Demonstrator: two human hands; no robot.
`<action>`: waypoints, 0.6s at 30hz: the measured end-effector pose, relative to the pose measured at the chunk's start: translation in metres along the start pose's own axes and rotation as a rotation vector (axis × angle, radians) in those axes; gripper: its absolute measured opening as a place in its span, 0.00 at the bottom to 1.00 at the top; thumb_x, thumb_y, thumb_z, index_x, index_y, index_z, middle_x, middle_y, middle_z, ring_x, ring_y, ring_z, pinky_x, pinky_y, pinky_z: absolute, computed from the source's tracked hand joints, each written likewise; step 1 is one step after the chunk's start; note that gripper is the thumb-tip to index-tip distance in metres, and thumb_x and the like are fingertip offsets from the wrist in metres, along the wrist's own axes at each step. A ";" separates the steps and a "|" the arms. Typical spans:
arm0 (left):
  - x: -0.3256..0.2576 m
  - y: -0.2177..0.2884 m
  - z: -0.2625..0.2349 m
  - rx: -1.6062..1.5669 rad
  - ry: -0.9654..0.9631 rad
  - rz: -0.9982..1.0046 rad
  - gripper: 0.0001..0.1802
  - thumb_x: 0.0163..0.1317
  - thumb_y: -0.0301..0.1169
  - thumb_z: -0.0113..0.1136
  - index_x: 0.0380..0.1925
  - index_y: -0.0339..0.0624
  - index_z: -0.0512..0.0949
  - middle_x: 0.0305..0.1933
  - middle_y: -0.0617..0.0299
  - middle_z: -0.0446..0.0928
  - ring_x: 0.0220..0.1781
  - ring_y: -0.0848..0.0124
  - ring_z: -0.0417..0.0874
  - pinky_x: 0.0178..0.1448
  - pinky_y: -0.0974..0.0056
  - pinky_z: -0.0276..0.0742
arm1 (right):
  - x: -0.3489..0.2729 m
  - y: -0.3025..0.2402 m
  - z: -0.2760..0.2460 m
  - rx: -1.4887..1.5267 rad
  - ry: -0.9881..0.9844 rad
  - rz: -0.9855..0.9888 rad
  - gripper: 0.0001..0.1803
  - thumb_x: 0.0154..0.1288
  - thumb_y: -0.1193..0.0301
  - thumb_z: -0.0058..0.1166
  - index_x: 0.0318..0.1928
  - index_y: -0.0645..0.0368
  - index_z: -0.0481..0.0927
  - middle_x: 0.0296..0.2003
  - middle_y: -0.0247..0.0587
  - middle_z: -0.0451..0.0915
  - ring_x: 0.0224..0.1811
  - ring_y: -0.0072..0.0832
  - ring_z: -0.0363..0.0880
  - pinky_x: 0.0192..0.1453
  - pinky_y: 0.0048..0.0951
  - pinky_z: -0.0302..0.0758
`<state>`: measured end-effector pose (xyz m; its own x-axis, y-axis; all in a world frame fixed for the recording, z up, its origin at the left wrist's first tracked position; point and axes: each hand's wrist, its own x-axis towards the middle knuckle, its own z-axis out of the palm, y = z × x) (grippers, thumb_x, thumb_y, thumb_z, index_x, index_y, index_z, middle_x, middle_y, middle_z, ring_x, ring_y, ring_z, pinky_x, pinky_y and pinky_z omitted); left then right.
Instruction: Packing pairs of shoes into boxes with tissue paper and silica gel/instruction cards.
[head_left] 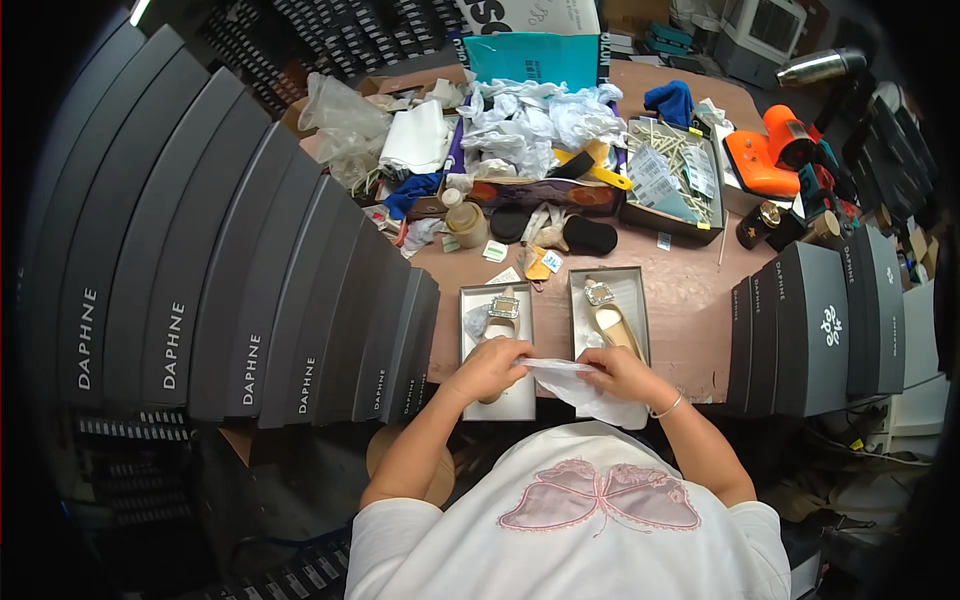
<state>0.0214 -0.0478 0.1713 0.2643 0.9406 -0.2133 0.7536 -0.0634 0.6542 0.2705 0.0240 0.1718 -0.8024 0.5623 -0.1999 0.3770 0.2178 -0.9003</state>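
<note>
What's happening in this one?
A person's left hand and right hand pinch a thin white sheet between them, its loose part hanging over the near end of an open grey rectangular box. A second such box lies to its left. Each holds a pale shoe with a square jewelled buckle. Dark grey boxes line both sides.

left hand (495, 366) and right hand (618, 374) pinch one white sheet (556, 378) between them | left box (518, 409) and right box (646, 312), both open, lie on the counter (692, 335), each with one shoe (614, 326) having a shiny square buckle (599, 292) | behind them, a bottle (465, 222) and crumpled paper (530, 125) | dark boxes (235, 280) stand in rows at both sides
</note>
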 end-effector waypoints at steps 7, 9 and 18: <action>-0.005 -0.007 0.053 -1.670 0.738 -0.281 0.26 0.61 0.34 0.62 0.59 0.47 0.68 0.52 0.66 0.74 0.52 0.70 0.76 0.55 0.60 0.74 | 0.009 -0.004 0.023 0.038 0.381 -0.048 0.09 0.62 0.73 0.54 0.40 0.64 0.77 0.28 0.50 0.79 0.28 0.39 0.79 0.34 0.33 0.73; -0.001 0.000 0.079 -1.744 0.647 -0.315 0.27 0.64 0.36 0.59 0.61 0.47 0.62 0.57 0.65 0.69 0.56 0.73 0.72 0.58 0.62 0.71 | 0.021 -0.002 0.034 0.132 0.520 -0.029 0.08 0.62 0.72 0.54 0.40 0.64 0.77 0.27 0.49 0.79 0.27 0.35 0.78 0.34 0.31 0.73; 0.006 0.021 0.039 -0.423 0.668 -0.032 0.08 0.63 0.29 0.58 0.35 0.33 0.79 0.26 0.59 0.77 0.25 0.69 0.75 0.31 0.63 0.69 | 0.018 0.002 0.038 0.251 0.540 -0.218 0.24 0.61 0.69 0.59 0.55 0.65 0.71 0.46 0.45 0.78 0.47 0.27 0.77 0.47 0.24 0.74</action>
<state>0.0625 -0.0564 0.1557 -0.2718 0.9495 0.1568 0.4269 -0.0270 0.9039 0.2394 0.0047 0.1517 -0.4775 0.8635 0.1623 0.0591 0.2158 -0.9746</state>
